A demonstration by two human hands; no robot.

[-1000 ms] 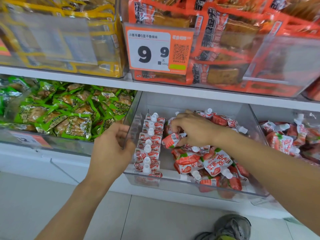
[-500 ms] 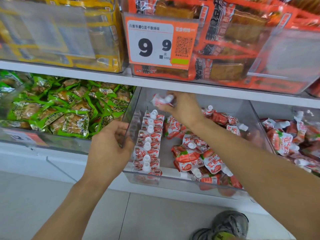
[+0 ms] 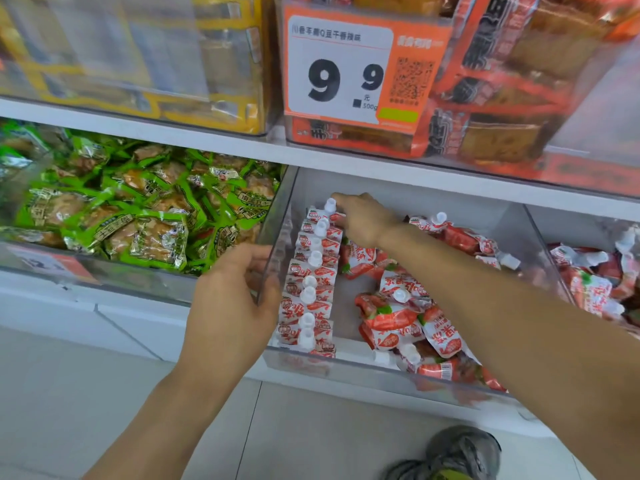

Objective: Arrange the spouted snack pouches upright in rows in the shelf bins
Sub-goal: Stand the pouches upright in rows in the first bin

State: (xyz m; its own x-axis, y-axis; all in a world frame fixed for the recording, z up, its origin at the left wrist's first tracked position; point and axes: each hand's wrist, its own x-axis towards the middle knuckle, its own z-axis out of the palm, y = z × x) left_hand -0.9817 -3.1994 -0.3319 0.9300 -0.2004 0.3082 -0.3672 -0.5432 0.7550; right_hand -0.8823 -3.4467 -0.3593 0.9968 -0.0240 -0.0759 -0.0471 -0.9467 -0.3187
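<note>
The right grip (image 3: 363, 216) pinches the rearmost pouch (image 3: 327, 213) of an upright row in the clear bin (image 3: 346, 367), loose pouches (image 3: 408, 323) heaped beside it, while the left grip (image 3: 235, 303) clasps the bin's side wall.

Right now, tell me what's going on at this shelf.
A person is stocking spouted pouches in a clear bin. The right hand sets a pouch at the back of the upright row along the left wall. The left hand grips that wall. Loose pouches lie unsorted alongside.
</note>
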